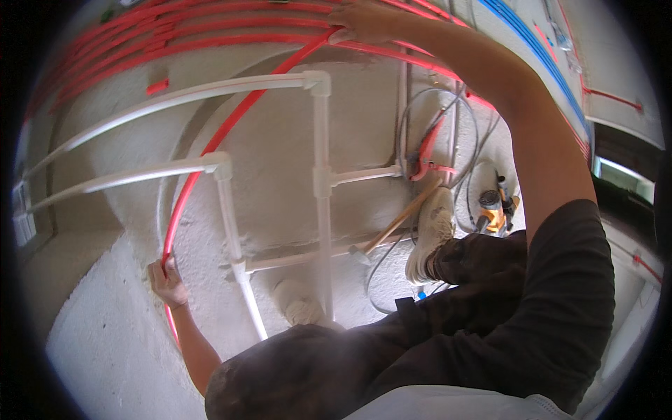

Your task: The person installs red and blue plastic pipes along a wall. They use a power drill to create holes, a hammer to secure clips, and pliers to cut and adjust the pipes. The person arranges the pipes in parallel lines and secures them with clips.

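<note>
A long, curved red conduit pipe (225,129) runs between my two hands, passing behind the white pipes. Low on the left, my left hand (168,282) is closed around its lower stretch. My right hand (360,22) reaches to the top, its fingers closed at the pipe's upper part beside a row of red conduits (231,29). Part of that grip is hidden by the hand itself. White plastic pipes (320,133) with elbows and tees stand between my body and the rough grey surface behind.
Near my shoe (435,234) lie a red-handled cutter (425,155), a looped grey cable (400,133), a wooden-handled tool (402,218) and an orange-black power tool (493,212). Blue pipes (535,45) run at upper right. A short red piece (157,87) lies at upper left.
</note>
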{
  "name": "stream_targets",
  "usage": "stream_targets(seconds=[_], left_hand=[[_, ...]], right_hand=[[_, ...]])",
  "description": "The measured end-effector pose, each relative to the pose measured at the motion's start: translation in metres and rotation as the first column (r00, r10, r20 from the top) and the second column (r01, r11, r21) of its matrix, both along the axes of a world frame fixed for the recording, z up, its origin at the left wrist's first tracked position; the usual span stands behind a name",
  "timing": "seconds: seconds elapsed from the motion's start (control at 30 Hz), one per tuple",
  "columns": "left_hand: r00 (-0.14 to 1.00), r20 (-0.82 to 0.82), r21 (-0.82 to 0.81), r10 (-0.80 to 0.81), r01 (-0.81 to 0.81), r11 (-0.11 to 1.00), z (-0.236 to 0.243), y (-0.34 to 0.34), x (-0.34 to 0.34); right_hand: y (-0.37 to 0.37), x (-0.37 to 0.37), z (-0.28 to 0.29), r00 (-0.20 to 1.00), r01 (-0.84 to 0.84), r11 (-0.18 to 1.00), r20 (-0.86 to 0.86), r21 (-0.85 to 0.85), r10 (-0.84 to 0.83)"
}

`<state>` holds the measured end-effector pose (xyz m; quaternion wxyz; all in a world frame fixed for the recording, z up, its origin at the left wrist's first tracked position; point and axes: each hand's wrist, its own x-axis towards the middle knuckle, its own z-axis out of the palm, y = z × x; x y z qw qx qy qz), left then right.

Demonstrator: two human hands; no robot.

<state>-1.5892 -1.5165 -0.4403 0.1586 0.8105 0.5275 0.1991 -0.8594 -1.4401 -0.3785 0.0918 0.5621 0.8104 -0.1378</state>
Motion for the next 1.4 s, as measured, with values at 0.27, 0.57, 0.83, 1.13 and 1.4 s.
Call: stream_targets(seconds=[0.27,0.57,0.83,1.13,1.4], left_hand=[[0.903,-0.428,0.155,0.035,0.036,0.987,-0.021,0.075,0.066],[0.812,-0.574,0.235,0.107,0.039,0.971,-0.034,0.122,0.126],[0.649,-0.735,0.222,0.193,-0.039,0.974,-0.042,0.122,0.139],[0.431,-0.902,-0.09,-0.028,-0.126,0.988,0.0,0.106,0.179],[0.306,-0.8,-0.445,-0.515,0.272,0.853,0.17,0.122,0.346]], right_hand=[[-0.086,0.064,0.016,0.991,0.094,0.987,0.109,-0.127,-0.08],[-0.15,0.07,-0.008,0.943,0.302,0.951,0.124,0.059,-0.307],[-0.199,0.034,-0.047,0.855,0.49,0.794,-0.022,0.361,-0.518],[-0.22,0.06,-0.063,0.828,0.555,0.716,-0.199,0.423,-0.524],[-0.223,0.066,-0.09,0.871,0.491,0.73,-0.235,0.476,-0.432]])
